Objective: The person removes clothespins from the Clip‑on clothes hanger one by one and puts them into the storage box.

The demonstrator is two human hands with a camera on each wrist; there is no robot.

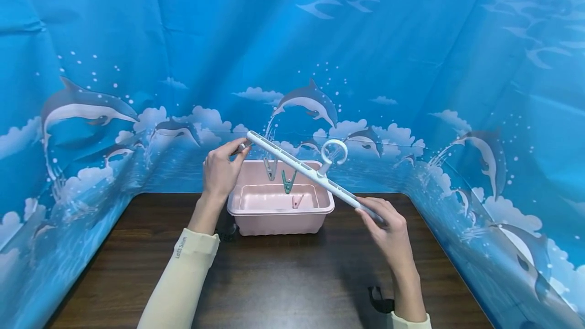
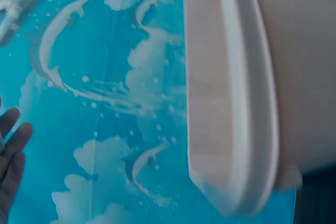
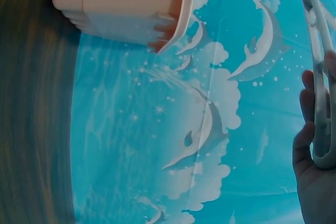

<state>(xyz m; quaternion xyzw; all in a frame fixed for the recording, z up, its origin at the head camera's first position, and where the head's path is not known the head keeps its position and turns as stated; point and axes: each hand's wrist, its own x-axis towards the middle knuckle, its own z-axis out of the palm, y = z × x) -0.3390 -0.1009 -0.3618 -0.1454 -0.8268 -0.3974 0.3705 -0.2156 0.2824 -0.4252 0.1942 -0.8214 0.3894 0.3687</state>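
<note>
Plainly, the right hand [image 1: 387,227] grips a hanger [image 1: 301,167] (tilted).

A bright blue curtain [image 1: 205,24], creased in places, rises behind the dark brown wooden table [image 1: 283,283] and along its left and right sides. Printed on it are grey-and-white dolphins [image 1: 313,98] in mid-leap, puffy white clouds [image 1: 205,118], droplets and splashing water, with pale wavy lines near the top. The table's streaky grain carries a soft sheen near the middle.
</note>
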